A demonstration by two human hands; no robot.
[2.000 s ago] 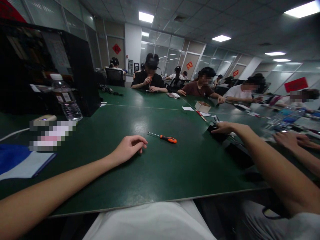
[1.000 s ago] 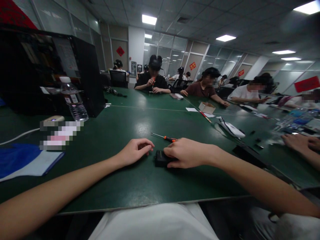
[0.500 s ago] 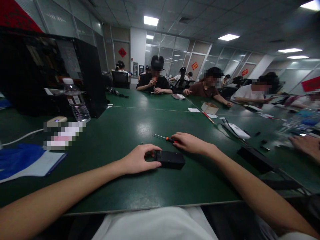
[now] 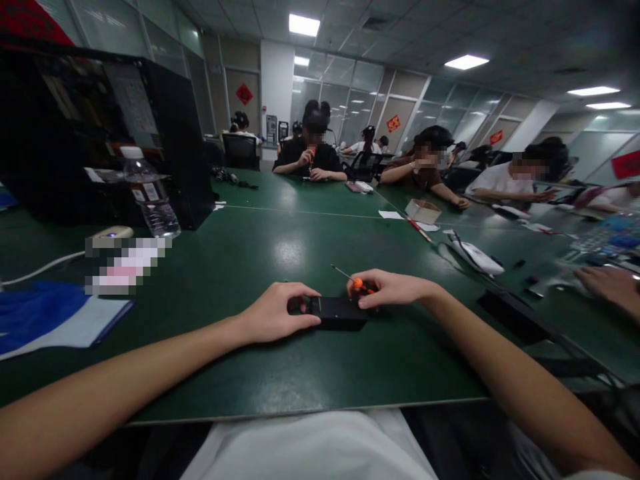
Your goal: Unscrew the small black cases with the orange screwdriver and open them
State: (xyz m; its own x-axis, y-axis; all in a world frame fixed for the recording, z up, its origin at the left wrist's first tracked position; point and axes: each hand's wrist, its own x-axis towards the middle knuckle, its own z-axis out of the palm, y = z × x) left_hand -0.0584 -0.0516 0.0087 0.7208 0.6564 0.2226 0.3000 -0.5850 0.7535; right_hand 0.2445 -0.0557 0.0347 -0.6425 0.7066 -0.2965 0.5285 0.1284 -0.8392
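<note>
A black rectangular box-shaped device (image 4: 341, 313) lies flat on the green table (image 4: 250, 387) in front of me. My left hand (image 4: 280, 312) grips its left end, thumb on the near side and fingers on the far side. My right hand (image 4: 385, 288) is closed around a screwdriver (image 4: 358, 283) with an orange and black handle. The thin metal shaft points up and to the left, clear of the table. My right thumb is close to the device's right end; whether they touch I cannot tell.
At the left stand an open black computer case (image 4: 185, 147) and a water bottle (image 4: 153, 200), with blue gloves (image 4: 45, 313) nearer. To the right are a white corded device (image 4: 475, 257), a black block (image 4: 517, 313) and a small box (image 4: 423, 211). A co-worker's hand (image 4: 607, 290) rests far right.
My right hand has lifted the screwdriver off the table, and its tip now points more upward. The hand has come closer to the black device's right end. My left hand keeps its grip.
</note>
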